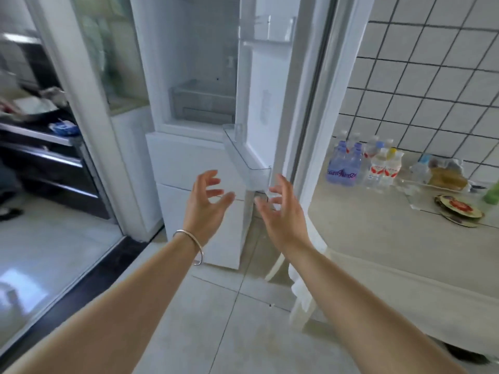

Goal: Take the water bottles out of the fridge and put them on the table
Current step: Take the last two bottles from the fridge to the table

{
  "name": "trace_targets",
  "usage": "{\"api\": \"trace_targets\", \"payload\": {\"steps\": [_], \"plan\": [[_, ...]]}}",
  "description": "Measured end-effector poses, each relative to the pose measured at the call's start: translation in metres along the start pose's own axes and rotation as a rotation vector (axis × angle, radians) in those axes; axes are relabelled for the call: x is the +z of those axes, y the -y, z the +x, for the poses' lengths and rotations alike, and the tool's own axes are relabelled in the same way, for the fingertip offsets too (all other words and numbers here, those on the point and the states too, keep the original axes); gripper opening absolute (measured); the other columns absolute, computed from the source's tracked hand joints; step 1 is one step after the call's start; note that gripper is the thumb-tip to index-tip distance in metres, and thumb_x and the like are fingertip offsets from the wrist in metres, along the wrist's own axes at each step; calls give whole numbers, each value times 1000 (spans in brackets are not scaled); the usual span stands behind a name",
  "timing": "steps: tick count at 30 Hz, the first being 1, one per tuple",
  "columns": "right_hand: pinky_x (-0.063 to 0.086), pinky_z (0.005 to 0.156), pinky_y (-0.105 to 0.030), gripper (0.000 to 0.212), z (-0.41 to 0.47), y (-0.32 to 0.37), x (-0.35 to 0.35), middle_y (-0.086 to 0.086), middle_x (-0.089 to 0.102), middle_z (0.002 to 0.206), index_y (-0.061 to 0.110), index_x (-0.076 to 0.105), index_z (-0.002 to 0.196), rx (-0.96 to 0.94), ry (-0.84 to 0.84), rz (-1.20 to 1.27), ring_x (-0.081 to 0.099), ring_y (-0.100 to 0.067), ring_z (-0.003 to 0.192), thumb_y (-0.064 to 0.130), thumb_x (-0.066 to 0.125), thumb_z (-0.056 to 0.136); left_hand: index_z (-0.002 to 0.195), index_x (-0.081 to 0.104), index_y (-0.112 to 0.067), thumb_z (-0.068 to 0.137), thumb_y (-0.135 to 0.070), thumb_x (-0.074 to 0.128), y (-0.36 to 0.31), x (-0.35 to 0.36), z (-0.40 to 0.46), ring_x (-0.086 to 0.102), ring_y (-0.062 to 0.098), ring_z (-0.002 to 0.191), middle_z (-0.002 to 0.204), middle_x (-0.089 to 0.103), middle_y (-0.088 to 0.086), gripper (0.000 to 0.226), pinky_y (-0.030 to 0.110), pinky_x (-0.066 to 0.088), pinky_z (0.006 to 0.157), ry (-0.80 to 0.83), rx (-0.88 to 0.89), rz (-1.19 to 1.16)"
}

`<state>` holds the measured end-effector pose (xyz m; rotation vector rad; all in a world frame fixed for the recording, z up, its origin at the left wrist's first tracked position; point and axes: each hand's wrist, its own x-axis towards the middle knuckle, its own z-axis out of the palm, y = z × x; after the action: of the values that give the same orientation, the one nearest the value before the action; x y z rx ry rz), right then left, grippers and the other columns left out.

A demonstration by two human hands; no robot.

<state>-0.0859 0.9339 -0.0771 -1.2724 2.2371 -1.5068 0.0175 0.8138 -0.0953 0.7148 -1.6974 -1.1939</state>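
Observation:
The white fridge (189, 157) stands ahead with its upper door (270, 90) swung open to the right. No bottles show inside it or in the clear door bin (248, 163). A purple pack of water bottles (344, 164) and several clear bottles with red labels (382, 167) stand on the table (378, 225) against the tiled wall. My left hand (206, 203), with a silver bangle on the wrist, and my right hand (283, 209) reach toward the lower fridge, fingers spread and loosely bent, holding nothing.
A plastic bag of food (445, 174), a plate (459, 209) and a green object (492, 193) lie on the table's far right. A sliding glass door (89, 103) at left leads to a kitchen with dark cabinets (48, 163). Pale tiled floor (216, 319) lies below.

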Motion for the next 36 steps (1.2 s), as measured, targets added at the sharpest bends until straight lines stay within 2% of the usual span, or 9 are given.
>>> {"api": "trace_targets", "payload": {"steps": [3,6,12,16,23,28,31,34,36], "plan": [[43,101,-45,66,27,18,32,7,44,138,35,20,144,-21,60,-5,49,-15,120,50,50,88,126,45,-15,83,-9,68,6,-34,28,58,12,90,114,52,2,49,15,44,75,-59,18,18],[40,97,-37,66,61,24,71,6,43,139,34,18,144,11,111,21,48,-16,120,51,49,89,127,44,-18,84,-12,66,21,-58,58,57,8,90,115,50,1,48,21,47,78,-88,-10,9],[41,102,-46,63,161,31,147,4,42,140,30,21,144,27,89,66,47,-17,122,49,47,90,129,43,-22,87,-18,65,59,-90,154,57,2,89,118,51,-1,48,15,46,72,-104,-18,61],[39,99,-36,63,246,35,184,1,42,141,26,23,145,10,72,70,47,-17,123,46,48,90,127,43,-22,87,-19,64,80,-96,241,58,4,89,118,52,2,45,17,47,72,-105,-19,50],[38,97,-35,58,378,35,235,0,44,138,22,30,142,49,37,88,47,-18,121,43,48,90,117,44,-29,88,-17,63,115,-94,368,58,7,87,110,54,-2,37,23,50,75,-89,-36,-19],[40,94,-33,53,454,19,282,-1,46,133,21,35,138,52,-3,88,50,-18,116,37,51,90,114,48,-26,87,-13,63,161,-98,453,59,12,84,107,58,0,33,18,48,66,-138,-41,-54],[39,99,-35,53,509,10,311,-4,47,134,18,36,138,87,-47,93,49,-20,120,35,52,91,113,48,-27,87,-10,62,186,-99,516,57,9,81,102,57,-2,33,12,48,62,-101,-29,-71],[37,94,-30,53,564,2,339,-4,47,134,19,35,138,115,-100,81,51,-20,117,35,53,91,112,50,-26,85,-9,63,203,-96,588,55,10,77,98,57,-6,34,12,47,63,-26,3,-88],[37,91,-28,53,602,1,350,-5,48,133,17,36,138,136,-159,62,53,-21,114,34,55,91,110,51,-26,82,-11,65,211,-90,636,56,2,73,93,58,-12,34,10,46,61,43,14,-87]]}}
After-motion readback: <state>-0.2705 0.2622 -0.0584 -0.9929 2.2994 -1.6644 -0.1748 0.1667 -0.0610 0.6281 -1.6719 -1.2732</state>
